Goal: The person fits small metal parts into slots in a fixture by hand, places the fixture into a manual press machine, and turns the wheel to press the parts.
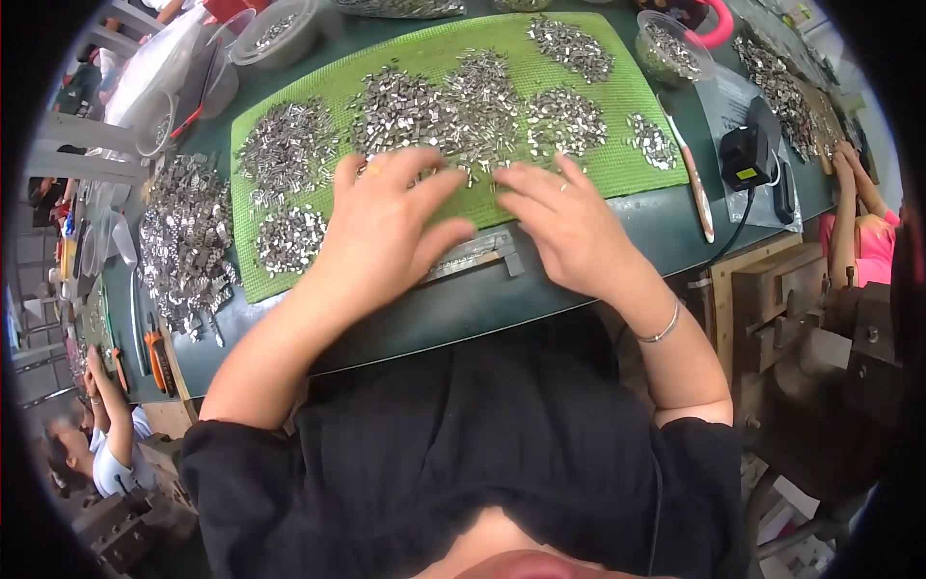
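On a green textured mat lie several heaps of small shiny metal pieces. My left hand is over the mat's near middle, its fingers spread at the near edge of the central metal-piece heap. Opposite it, my right hand reaches in with fingers apart, the fingertips close to the same loose pieces. Neither hand shows anything held, though the undersides of the fingers are hidden. Between the hands, along the mat's front edge, lies a flat metal tool that looks like a caliper, partly covered by my left hand.
Left of the mat is a large pile of metal strips, with orange-handled pliers nearby. Plastic tubs stand behind; another tub is at back right. A slim white-and-brown tool and a black device with a cable lie right. Co-workers sit at both sides.
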The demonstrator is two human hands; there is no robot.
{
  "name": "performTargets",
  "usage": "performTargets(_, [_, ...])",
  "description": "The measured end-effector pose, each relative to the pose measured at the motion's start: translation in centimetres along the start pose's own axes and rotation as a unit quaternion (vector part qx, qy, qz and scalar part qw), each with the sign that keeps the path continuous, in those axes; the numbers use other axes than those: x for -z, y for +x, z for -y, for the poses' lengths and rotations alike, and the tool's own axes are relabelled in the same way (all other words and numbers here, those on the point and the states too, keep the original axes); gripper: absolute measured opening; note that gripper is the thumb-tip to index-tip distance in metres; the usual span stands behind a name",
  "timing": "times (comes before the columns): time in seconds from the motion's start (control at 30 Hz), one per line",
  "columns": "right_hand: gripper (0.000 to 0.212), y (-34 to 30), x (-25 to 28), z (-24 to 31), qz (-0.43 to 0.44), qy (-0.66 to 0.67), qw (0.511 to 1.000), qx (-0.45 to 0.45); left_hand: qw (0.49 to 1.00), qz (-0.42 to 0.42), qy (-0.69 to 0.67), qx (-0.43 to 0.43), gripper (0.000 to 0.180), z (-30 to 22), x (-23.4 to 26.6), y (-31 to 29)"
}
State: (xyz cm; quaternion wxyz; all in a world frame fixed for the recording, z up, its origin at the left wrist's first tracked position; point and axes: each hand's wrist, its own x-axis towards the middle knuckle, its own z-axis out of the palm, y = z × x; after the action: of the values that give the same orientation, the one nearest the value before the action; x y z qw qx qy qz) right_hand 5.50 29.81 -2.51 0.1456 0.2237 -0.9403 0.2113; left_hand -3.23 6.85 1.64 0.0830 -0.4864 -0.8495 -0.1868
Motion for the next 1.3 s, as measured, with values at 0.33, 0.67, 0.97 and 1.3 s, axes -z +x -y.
performTargets(0.33, [0.019,-0.8,-0.3,-0.7,-0.182,0.069,0.981,-0.019,0.995,0.018,-0.03,-0.095,0.013,0.8,-2.4,4.3])
performTargets(0.67, [0.009,1.6,-0.2,-0.2,-0.066,-0.046,0.994,-0.076,0.988,0.015,-0.014,-0.151,0.008,1.0,-2.6,3.9])
performTargets(0.97, [0.013,1.8,0.0,-0.1,-0.095,-0.067,0.993,-0.012,0.977,0.021,-0.199,0.08,0.01,-1.9,0.0,-0.3])
performTargets(1.3, [0.01,0.6,0.1,-0.3,-0.083,-0.019,0.995,-0.05,0.981,-0.005,-0.175,0.082,0.017,-2.8,-1.6,-3.2])
